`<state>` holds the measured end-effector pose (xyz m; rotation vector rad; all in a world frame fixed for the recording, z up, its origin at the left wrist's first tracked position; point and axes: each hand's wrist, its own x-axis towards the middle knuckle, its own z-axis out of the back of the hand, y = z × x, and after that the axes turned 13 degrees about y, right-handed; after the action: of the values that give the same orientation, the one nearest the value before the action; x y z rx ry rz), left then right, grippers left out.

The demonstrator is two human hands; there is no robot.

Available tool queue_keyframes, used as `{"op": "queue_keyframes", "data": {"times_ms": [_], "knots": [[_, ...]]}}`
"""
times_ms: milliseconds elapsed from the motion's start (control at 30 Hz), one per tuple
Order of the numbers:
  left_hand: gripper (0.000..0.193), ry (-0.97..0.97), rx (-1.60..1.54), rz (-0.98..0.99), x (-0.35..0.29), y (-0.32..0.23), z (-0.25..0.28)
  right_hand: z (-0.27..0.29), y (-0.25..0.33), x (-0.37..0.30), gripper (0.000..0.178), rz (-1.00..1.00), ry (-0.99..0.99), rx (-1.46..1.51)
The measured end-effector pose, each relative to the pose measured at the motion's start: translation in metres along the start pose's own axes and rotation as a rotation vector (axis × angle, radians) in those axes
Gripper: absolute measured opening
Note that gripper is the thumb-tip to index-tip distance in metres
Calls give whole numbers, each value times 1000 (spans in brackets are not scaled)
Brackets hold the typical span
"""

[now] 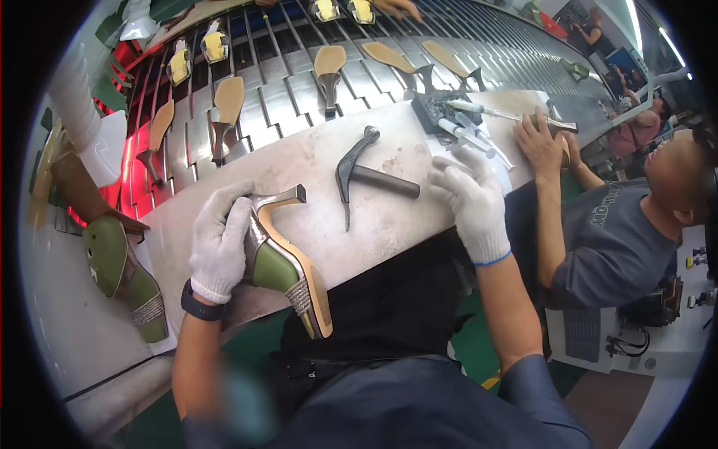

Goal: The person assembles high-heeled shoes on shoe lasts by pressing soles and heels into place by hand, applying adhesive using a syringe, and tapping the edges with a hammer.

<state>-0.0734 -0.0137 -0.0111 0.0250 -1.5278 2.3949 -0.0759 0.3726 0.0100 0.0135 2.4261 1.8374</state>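
Note:
My left hand (221, 238), in a white knit glove, grips a green high-heeled sandal (275, 268) by its heel end. The sandal has a metallic heel, a tan sole and a glittery strap, and its toe points down toward me past the table edge. My gloved right hand (473, 196) is raised over the table with fingers apart and nothing in it. Between my hands a shoemaker's hammer (374, 176) with a dark head and handle lies on the worktable (299, 166).
At the left stands another green sandal (142, 299). Syringes (473, 135) lie on paper beside a dark tray (437, 111). Beyond the table runs a slatted metal conveyor (277, 105) carrying several shoes, some sole up. A co-worker (598, 247) sits close on my right, handling a shoe.

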Motion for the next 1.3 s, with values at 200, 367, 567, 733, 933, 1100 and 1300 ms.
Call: {"op": "queue_keyframes", "data": {"times_ms": [200, 367, 567, 733, 933, 1100, 1300], "knots": [[29, -62, 31, 32, -5, -1, 2, 17, 24, 43, 71, 39, 322, -29], [28, -68, 19, -39, -3, 5, 2, -62, 32, -54, 99, 61, 614, -228], [31, -21, -13, 4, -6, 10, 4, -104, 24, -90, 106, -141, 1022, -149], [29, -26, -1, 4, -5, 10, 6, -122, 13, -79, 101, -152, 1047, -137], [28, -33, 69, -25, -4, 10, 9, -129, 12, -71, 100, -140, 1050, -201], [28, -37, 61, -50, -4, 13, 10, -145, 16, -77, 107, -237, 848, -304], [28, -28, 32, -31, -6, 14, 13, -148, 16, -84, 105, -306, 715, -206]]}}
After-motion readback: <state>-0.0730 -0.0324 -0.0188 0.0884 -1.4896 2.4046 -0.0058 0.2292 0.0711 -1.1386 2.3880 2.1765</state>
